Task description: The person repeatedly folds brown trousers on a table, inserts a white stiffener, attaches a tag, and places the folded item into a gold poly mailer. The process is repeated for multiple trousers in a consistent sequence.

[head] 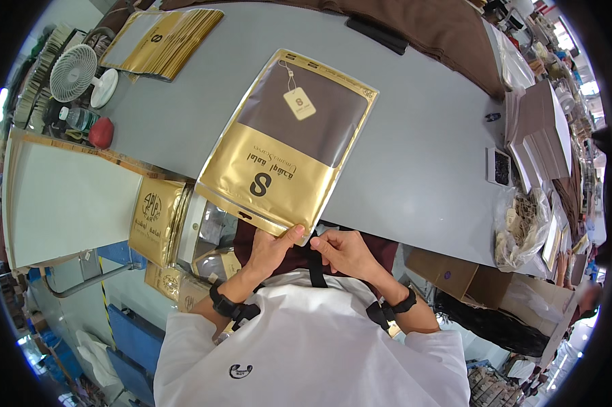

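A flat gold plastic zip bag (275,157) with a clear window rests at a slant, reaching from the grey table toward my body. Dark folded fabric (326,117) shows through the window. A cream hang tag (299,103) on a looped string also shows there. My left hand (275,249) grips the bag's near edge, thumb on top and fingers underneath. Close to the bag's near right corner is my right hand (349,254), its fingers curled and thumb bent inward. Whether it pinches the corner cannot be made out.
Stacked gold bags (163,43) lie far left by a white fan (74,74) and a bottle (79,118). More gold bags (158,219) stand at left. Brown fabric (438,35) covers the far edge. At right are cardboard sheets (540,132) and a plastic bag of tags (519,229).
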Demonstrator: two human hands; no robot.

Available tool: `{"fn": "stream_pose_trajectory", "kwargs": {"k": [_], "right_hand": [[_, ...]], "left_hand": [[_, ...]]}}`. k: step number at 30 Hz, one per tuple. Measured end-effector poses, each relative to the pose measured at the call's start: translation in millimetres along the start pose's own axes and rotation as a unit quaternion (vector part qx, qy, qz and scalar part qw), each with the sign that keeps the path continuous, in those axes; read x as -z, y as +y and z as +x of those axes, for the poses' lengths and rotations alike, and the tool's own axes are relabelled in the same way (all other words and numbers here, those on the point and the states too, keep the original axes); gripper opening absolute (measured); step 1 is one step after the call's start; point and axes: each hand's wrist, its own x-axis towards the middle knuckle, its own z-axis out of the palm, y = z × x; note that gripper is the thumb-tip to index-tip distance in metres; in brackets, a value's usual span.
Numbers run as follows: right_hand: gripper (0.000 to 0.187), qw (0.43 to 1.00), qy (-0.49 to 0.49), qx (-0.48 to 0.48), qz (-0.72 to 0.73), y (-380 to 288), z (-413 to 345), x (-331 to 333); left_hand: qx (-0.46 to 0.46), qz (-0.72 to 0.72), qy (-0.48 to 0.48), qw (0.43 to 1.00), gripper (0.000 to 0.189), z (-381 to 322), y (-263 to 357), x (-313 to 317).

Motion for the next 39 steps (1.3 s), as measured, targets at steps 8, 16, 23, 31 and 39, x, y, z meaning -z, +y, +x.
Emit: {"fn": "stream_pose_trajectory", "kwargs": {"k": [8,16,23,31,39], "right_hand": [[0.045,0.992,-0.002,0.003,0.124,9,21,-13],[0.041,0.987,0.032,0.039,0.155,2,16,-19],[0.038,0.99,0.082,0.058,0.096,-7,-10,10],[0.026,0.968,0.216,0.02,0.124,-12,-3,68],[0.027,0.932,0.347,0.098,-0.03,-3,28,100]], "left_hand": [[0.0,-0.023,0.032,0.999,0.024,4,16,-9],[0.072,-0.138,0.044,0.987,0.027,2,18,-5],[0.105,-0.156,0.225,0.956,0.026,8,34,64],[0.101,-0.112,0.032,0.988,0.03,3,31,84],[0.133,-0.15,0.003,0.98,0.031,2,8,81]]}}
